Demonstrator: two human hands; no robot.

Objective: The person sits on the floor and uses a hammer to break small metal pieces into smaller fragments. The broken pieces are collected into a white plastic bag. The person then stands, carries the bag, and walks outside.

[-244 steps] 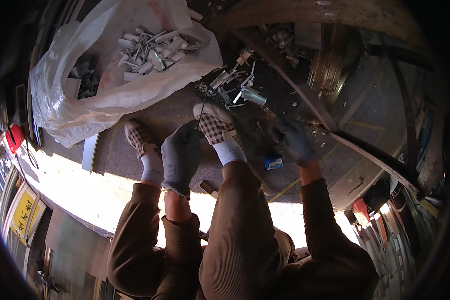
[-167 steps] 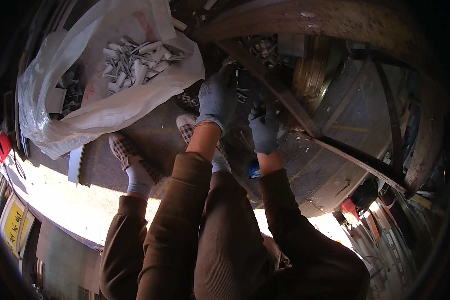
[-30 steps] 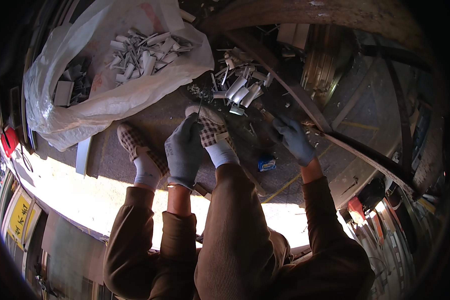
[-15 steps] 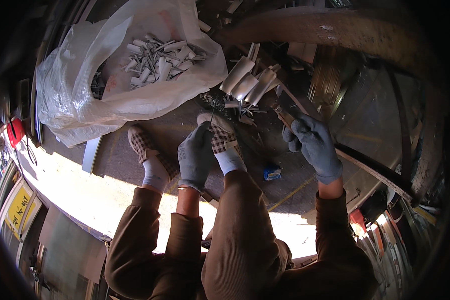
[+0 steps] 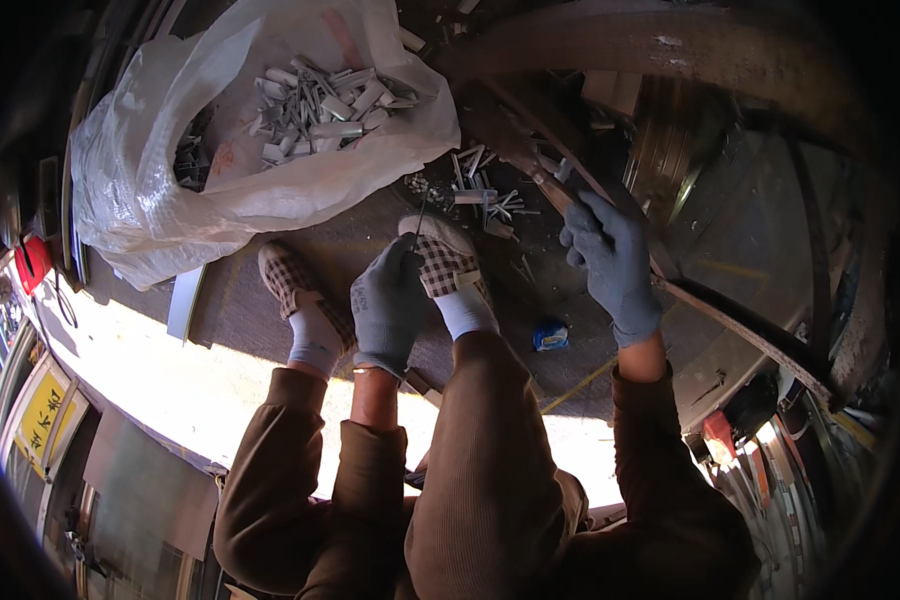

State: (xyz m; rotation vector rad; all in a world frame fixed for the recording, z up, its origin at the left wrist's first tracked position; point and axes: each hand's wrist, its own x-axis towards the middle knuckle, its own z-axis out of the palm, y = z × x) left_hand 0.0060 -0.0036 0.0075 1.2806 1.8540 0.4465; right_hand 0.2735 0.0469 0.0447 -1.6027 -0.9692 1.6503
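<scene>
My left hand (image 5: 388,305), in a grey work glove, is closed around a thin dark metal rod (image 5: 421,215) that points up beside my right shoe (image 5: 442,255). My right hand (image 5: 610,262), gloved alike, grips a wooden-handled tool (image 5: 554,190); its far end is dark and hard to make out. Beyond that shoe, short pale metal offcuts (image 5: 475,197) lie scattered on the ground. A big translucent white plastic sack (image 5: 140,190) gapes at the far left, with a heap of similar cut pieces (image 5: 335,108) inside.
A long rusty metal bar (image 5: 750,335) slants past my right hand. A thick curved brown beam (image 5: 660,45) crosses the far right. A small blue packet (image 5: 550,335) lies on the floor right of my knee. A pale strip (image 5: 184,300) stands below the sack.
My right hand has moved left and a little farther away with its tool. Shiny curved metal pieces ahead of it are gone from that spot. The sack's heap looks different. My left hand barely shifted.
</scene>
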